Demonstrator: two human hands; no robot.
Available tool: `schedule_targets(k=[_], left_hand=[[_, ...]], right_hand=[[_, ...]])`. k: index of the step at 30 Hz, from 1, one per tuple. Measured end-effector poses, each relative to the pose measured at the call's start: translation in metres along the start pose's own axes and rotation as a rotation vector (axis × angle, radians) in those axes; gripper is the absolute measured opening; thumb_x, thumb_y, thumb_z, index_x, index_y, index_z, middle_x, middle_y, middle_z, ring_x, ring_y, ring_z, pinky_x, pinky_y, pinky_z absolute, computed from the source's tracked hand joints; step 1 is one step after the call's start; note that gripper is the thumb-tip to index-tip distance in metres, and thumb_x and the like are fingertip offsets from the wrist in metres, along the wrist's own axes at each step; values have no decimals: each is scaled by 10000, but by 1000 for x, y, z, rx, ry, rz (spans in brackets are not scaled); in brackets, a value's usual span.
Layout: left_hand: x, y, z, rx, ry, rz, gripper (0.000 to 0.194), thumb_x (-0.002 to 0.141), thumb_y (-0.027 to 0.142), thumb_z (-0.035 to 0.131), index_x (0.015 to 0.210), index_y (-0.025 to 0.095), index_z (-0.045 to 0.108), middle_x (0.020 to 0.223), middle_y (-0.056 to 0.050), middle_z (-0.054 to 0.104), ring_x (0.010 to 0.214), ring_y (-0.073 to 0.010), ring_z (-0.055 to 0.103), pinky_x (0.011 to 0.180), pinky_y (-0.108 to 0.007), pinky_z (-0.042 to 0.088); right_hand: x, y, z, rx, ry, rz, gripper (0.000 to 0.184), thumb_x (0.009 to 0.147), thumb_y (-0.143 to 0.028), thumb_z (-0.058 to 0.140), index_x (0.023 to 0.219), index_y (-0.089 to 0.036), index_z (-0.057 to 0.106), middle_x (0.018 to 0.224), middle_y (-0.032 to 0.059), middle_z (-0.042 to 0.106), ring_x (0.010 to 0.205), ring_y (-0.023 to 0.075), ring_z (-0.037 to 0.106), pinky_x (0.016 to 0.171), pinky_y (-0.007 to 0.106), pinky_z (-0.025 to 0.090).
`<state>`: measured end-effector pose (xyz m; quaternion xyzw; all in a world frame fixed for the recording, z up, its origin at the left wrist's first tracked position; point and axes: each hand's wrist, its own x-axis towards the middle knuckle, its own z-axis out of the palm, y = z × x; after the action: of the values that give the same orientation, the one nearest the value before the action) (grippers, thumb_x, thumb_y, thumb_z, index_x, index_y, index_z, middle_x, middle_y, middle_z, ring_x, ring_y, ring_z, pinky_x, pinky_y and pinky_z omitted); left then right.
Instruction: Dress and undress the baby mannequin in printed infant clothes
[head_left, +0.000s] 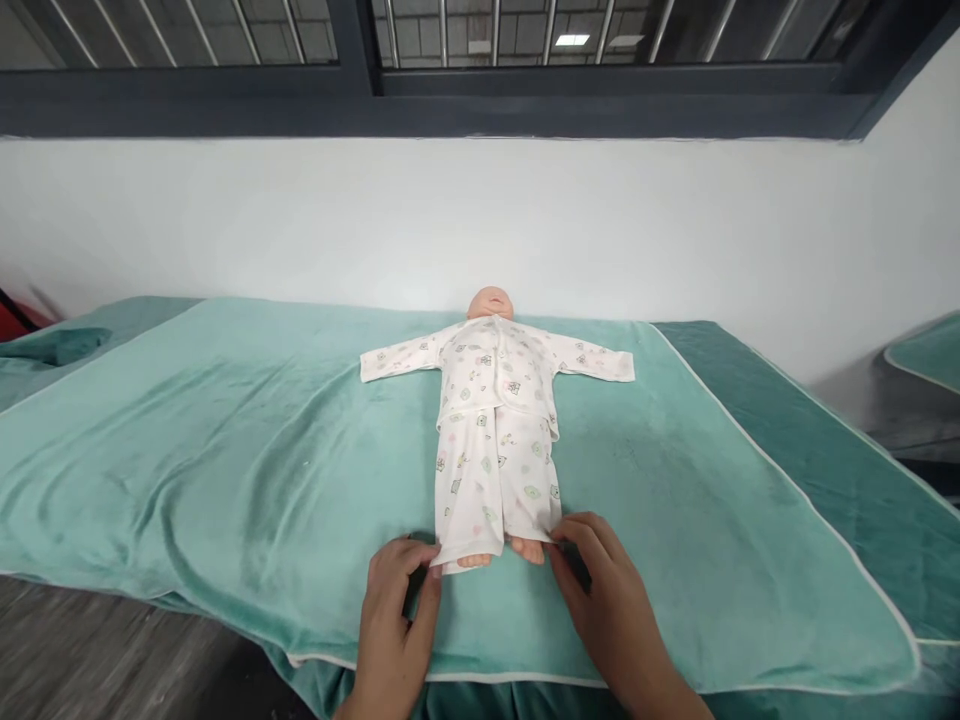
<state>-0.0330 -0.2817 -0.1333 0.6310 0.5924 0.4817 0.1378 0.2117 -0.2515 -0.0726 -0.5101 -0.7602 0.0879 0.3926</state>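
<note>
A baby doll (491, 302) lies on its back with its head toward the wall and its arms spread wide. It wears a white printed top (495, 372) and matching baby trousers (469, 485). Its toes show below both trouser hems. My left hand (401, 615) pinches the hem of the trouser leg on the left between thumb and fingers. At the other leg, my right hand (604, 595) pinches the outer corner of the hem. Both of the doll's hands are hidden in the sleeves.
A light green blanket (300, 450) with white piping covers the bed beneath the doll. Darker green fabric (847, 470) shows on the right. Behind stands a white wall (300, 215) below a dark window frame (480, 105). Grey floor (90, 650) is visible at lower left.
</note>
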Motion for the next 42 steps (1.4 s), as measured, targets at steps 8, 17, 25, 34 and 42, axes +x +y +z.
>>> schedule_targets(k=[8, 17, 25, 34, 42], left_hand=[[6, 6, -12, -164, -59, -117, 108, 944, 362, 569, 918, 302, 655, 1065, -93, 689, 1012, -270, 669, 851, -430, 560], [103, -6, -8, -448, -20, -326, 308, 924, 449, 631, 1150, 242, 669, 1369, -85, 637, 1336, -251, 551, 1118, -391, 442], [211, -1, 46, -1140, -179, -645, 391, 857, 448, 732, 1112, 154, 688, 1196, -120, 734, 1134, -263, 690, 999, -379, 556], [237, 7, 70, -1155, -215, -700, 441, 746, 301, 837, 1123, 105, 718, 1037, -130, 792, 964, -264, 759, 918, -367, 620], [244, 14, 76, -1144, -242, -637, 466, 769, 289, 814, 1192, 118, 716, 1091, -134, 786, 996, -266, 754, 938, -367, 612]], right_hand=[[6, -9, -26, 136, -101, -27, 91, 971, -171, 539, 978, -262, 541, 962, 34, 633, 853, 174, 652, 715, 280, 532], [57, 44, -19, 304, 45, 347, 205, 967, -421, 549, 929, -227, 605, 928, 42, 668, 870, 199, 639, 817, 326, 515], [182, 106, 29, 572, 67, 713, 280, 810, -465, 694, 718, -207, 640, 871, 84, 750, 1013, 313, 690, 914, 397, 548], [193, 119, 29, 1135, -272, 651, 251, 764, -373, 813, 902, -203, 692, 1012, 95, 786, 1012, 274, 728, 909, 398, 601], [189, 121, 31, 1269, -207, 637, 426, 725, -255, 871, 1094, -223, 659, 1154, 71, 765, 1103, 269, 713, 979, 430, 577]])
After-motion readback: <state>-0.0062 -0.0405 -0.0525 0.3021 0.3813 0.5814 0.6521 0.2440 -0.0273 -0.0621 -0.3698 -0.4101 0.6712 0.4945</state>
